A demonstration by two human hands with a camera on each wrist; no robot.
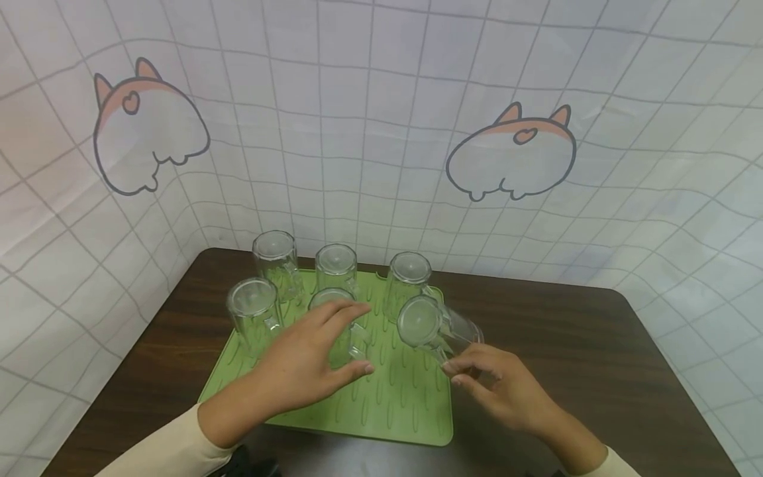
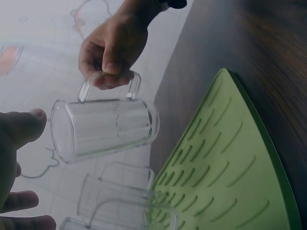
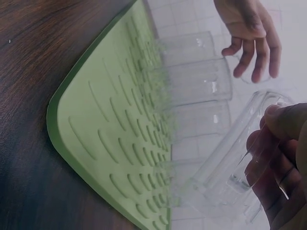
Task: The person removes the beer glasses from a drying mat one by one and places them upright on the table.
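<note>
My right hand (image 1: 503, 387) grips a clear glass mug (image 1: 422, 321) by its handle. The mug is tilted in the air over the right side of a green ridged mat (image 1: 411, 411), its round base towards the left. With fingers spread and thumb apart, my left hand (image 1: 304, 351) holds nothing and hovers to the left of that mug. It partly hides one glass mug (image 1: 332, 296) standing upside down on the mat. In the left wrist view, the held mug (image 2: 103, 127) hangs below the right hand (image 2: 115, 52), with the left thumb (image 2: 29, 127) near its base.
Several more upside-down glass mugs stand on the mat: a back-left mug (image 1: 274, 248), a back-middle mug (image 1: 336, 260), a back-right mug (image 1: 410, 270) and a front-left mug (image 1: 253, 301). The dark wooden table (image 1: 572, 351) meets a white gridded curtain (image 1: 381, 152) behind.
</note>
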